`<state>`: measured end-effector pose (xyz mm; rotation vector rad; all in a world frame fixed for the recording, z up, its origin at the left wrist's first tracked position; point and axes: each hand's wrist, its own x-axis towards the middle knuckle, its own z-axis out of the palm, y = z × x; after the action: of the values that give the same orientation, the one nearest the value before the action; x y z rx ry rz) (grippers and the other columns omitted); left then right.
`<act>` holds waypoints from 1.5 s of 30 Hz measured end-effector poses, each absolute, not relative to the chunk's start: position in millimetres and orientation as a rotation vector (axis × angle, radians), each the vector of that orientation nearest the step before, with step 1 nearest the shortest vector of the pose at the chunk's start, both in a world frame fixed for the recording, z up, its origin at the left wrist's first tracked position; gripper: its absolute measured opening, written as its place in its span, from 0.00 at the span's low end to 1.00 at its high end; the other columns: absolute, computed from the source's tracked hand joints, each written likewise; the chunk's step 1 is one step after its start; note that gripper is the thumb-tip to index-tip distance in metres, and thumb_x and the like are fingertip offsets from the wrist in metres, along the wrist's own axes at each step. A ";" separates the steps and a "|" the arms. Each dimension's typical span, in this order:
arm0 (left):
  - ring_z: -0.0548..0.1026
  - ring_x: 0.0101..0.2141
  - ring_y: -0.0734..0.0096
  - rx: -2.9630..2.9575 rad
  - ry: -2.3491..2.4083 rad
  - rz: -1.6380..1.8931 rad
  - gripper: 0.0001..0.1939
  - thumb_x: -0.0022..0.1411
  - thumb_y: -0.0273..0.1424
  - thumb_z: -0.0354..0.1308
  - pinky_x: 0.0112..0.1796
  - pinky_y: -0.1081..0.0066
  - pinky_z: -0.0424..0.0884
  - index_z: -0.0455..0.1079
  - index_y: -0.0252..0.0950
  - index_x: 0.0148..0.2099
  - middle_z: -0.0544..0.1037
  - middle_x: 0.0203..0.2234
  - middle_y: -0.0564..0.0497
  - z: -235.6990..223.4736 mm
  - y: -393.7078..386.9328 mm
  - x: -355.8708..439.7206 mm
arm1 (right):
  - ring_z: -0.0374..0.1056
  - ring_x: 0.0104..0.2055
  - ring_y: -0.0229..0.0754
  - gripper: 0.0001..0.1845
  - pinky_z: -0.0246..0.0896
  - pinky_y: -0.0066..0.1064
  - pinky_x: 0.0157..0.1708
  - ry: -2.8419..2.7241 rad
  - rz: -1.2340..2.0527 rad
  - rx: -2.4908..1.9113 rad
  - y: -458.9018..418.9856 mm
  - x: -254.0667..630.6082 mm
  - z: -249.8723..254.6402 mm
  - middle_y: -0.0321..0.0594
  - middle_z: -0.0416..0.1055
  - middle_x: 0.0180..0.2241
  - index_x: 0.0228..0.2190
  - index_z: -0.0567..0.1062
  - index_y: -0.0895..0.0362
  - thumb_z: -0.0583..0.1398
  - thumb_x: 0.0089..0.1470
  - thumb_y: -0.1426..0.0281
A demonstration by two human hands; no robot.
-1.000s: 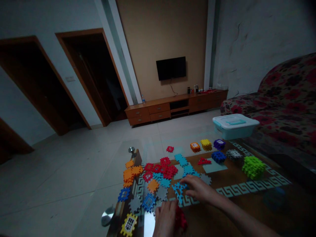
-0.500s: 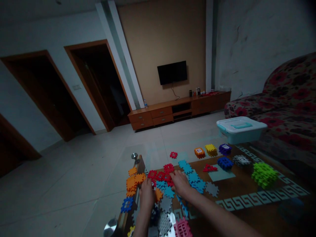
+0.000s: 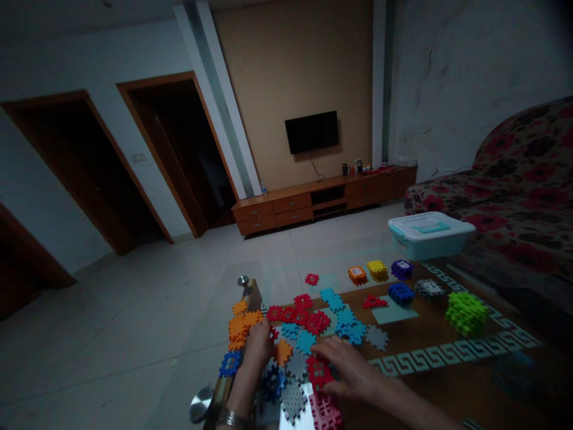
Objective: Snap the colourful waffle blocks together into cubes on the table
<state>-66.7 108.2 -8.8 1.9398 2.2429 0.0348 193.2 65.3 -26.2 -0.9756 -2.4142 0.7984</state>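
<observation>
Pink tile [image 3: 325,412] nearest, at R hand's [image 3: 349,365] 7 o'clk. R hand grips red tile [image 3: 317,371] btwn thumb & fingers, at pink tile's far edge. Gray tile [image 3: 294,402] approx 8. L hand [image 3: 260,343] at 9–10, next to orange pile [image 3: 237,328]; fingers mostly hidden, can't tell if holding. Cyan tiles [image 3: 347,325] at 12 on tbl [image 3: 434,385], red cluster [image 3: 301,316] at 11, green stack [image 3: 467,312] at 2. Lidded box [image 3: 430,242] farther, approx 1. TV [image 3: 312,132] on wall, approx 12.
</observation>
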 end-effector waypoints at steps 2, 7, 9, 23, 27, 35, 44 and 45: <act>0.72 0.47 0.58 1.959 2.279 0.063 0.20 0.54 0.20 0.52 0.47 0.66 0.64 0.65 0.28 0.51 0.75 0.45 0.37 -5.3 100.4 -68.0 | 0.62 0.51 0.53 0.35 0.56 0.42 0.52 -2.423 0.869 -0.893 44.8 197.8 -31.1 0.44 0.68 0.51 0.55 0.67 0.50 0.68 0.44 0.70; 0.70 0.51 0.57 2.064 2.269 0.148 0.26 0.54 0.22 0.53 0.51 0.65 0.64 0.62 0.30 0.57 0.73 0.49 0.39 -1.8 63.8 -59.1 | 0.61 0.52 0.55 0.36 0.56 0.45 0.52 -2.423 0.957 -0.969 23.3 198.9 -32.9 0.45 0.68 0.51 0.53 0.69 0.50 0.70 0.41 0.72; 0.70 0.52 0.58 2.140 2.195 0.244 0.29 0.53 0.23 0.53 0.53 0.64 0.64 0.61 0.32 0.59 0.72 0.51 0.40 -5.8 43.6 -48.2 | 0.61 0.53 0.54 0.38 0.55 0.45 0.54 -2.377 0.968 -0.950 27.7 201.4 -35.7 0.46 0.67 0.53 0.55 0.68 0.50 0.71 0.41 0.70; 0.57 0.63 0.54 2.021 1.844 0.033 0.33 0.56 0.30 0.55 0.61 0.60 0.52 0.59 0.37 0.64 0.62 0.63 0.42 -6.8 19.6 14.3 | 0.64 0.54 0.52 0.20 0.56 0.39 0.54 -2.319 0.598 -1.464 112.7 189.2 -24.2 0.50 0.71 0.50 0.48 0.74 0.58 0.60 0.52 0.75; 0.61 0.61 0.59 2.047 2.145 0.135 0.25 0.61 0.25 0.48 0.58 0.63 0.56 0.62 0.34 0.61 0.66 0.60 0.41 5.4 66.9 3.8 | 0.63 0.55 0.58 0.23 0.57 0.42 0.52 -2.304 0.493 -1.668 127.0 152.9 -13.9 0.55 0.70 0.50 0.47 0.75 0.61 0.65 0.48 0.69; 0.72 0.50 0.61 1.929 2.285 0.146 0.13 0.63 0.31 0.54 0.47 0.67 0.66 0.69 0.30 0.49 0.77 0.46 0.42 -9.4 155.7 -8.5 | 0.65 0.54 0.58 0.22 0.59 0.42 0.51 -2.302 0.444 -1.772 141.9 128.5 -12.6 0.57 0.73 0.48 0.46 0.76 0.61 0.63 0.46 0.78; 0.75 0.45 0.66 1.850 2.221 0.015 0.14 0.64 0.39 0.58 0.47 0.58 0.72 0.70 0.34 0.46 0.76 0.45 0.49 -16.9 173.3 -22.0 | 0.71 0.45 0.52 0.16 0.62 0.37 0.43 -2.275 0.605 -1.675 146.5 148.0 -15.2 0.51 0.76 0.42 0.37 0.78 0.60 0.60 0.44 0.80; 0.75 0.45 0.66 1.849 2.219 0.017 0.14 0.64 0.39 0.58 0.47 0.58 0.73 0.70 0.34 0.46 0.76 0.44 0.49 -15.5 172.8 -22.2 | 0.71 0.44 0.51 0.13 0.62 0.36 0.42 -2.260 0.623 -1.652 146.0 151.5 -14.4 0.51 0.77 0.41 0.36 0.78 0.60 0.59 0.46 0.80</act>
<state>-22.2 172.8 -15.5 1.8486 2.2190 0.0170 151.5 146.0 -14.4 -1.6520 -2.2598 0.6233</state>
